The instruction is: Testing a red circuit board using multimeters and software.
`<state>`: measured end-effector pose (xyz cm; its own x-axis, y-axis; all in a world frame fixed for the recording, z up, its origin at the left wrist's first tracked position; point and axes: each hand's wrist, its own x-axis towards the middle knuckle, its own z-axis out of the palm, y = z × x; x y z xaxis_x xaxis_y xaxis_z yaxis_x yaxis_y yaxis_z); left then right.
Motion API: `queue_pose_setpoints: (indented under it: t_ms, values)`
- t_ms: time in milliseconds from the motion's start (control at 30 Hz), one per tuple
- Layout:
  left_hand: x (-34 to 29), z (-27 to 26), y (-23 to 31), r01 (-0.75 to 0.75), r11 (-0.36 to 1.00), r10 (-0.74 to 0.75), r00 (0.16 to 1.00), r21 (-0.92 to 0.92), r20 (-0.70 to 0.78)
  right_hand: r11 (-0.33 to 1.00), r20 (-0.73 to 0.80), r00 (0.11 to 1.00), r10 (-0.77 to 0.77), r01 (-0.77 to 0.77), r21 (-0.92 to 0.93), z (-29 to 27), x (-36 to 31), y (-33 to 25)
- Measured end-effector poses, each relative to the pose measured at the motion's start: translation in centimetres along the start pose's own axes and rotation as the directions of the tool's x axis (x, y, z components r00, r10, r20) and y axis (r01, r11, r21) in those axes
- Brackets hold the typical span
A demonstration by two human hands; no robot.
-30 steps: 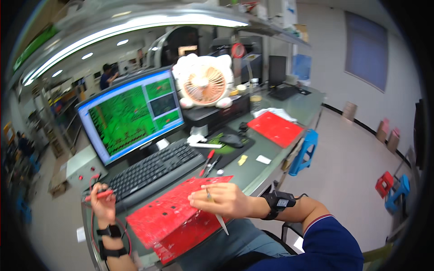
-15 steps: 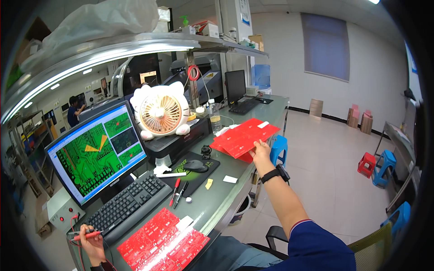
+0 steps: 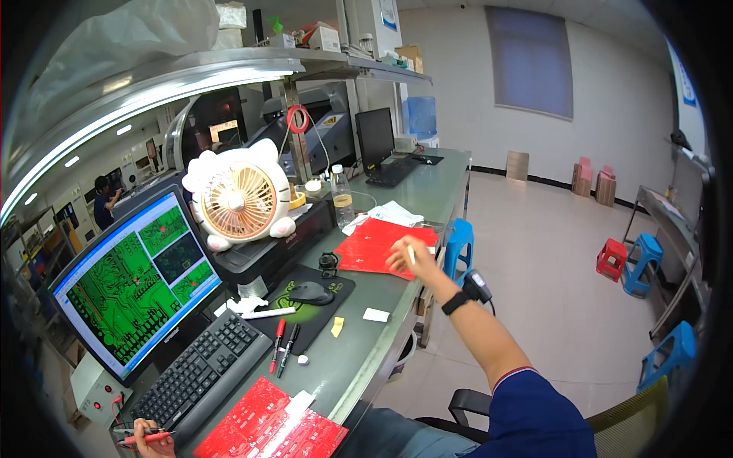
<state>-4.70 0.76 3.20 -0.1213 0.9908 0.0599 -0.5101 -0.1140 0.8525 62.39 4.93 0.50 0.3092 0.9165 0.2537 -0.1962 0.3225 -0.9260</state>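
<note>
Head view: right hand (image 3: 406, 258) stretched out far to the right along the bench (image 3: 359, 359), resting on the near edge of a red circuit board (image 3: 374, 244) that lies flat past the mouse pad (image 3: 305, 301). Its grip is pinched on a thin white probe (image 3: 411, 254), standing roughly upright. Board sits under and just left of that hand, long axis running away along the bench edge. Left hand (image 3: 149, 443) is low at the bottom edge, well apart from that board, fingers closed around a red probe (image 3: 151, 438) lying roughly level; right hand is clearly the nearer one. Second red board (image 3: 267, 427) lies at the near bench edge, just right of the left hand. Counts: two red boards, two probes, one keyboard (image 3: 202, 374), one monitor (image 3: 130, 282), one mouse (image 3: 309, 291), one fan (image 3: 237, 200), two pens (image 3: 282, 347) by the keyboard
</note>
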Motion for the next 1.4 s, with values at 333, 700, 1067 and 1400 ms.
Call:
queue_pose_setpoints:
  t_ms: [333, 700, 1067, 1400]
  values:
    - [0.2, -1.1, -0.2, 0.017, 1.0, -0.016, 0.995, -0.004, 0.1, -0.074, 0.006, 0.977, -0.213, -0.01, -0.997, -9.1, 2.2, 1.3]
    - [0.3, -1.2, -0.4, 0.006, 0.999, -0.01, 0.997, 0.048, 0.075, -0.172, 0.24, 0.96, -0.142, 0.215, -0.961, -7.3, 4.6, -0.2]
    - [1.8, -3.3, -2.1, -0.138, 0.989, 0.138, 0.99, 0.054, -0.001, -0.212, 0.188, 0.979, -0.077, 0.169, -0.963, -11.2, 4.8, 0.2]
    - [1.7, -3.0, -2.5, -0.136, 0.991, 0.136, 0.991, -0.013, -0.008, -0.258, 0.242, 0.952, -0.187, 0.19, -0.947, -9.7, 4.0, 0.0]
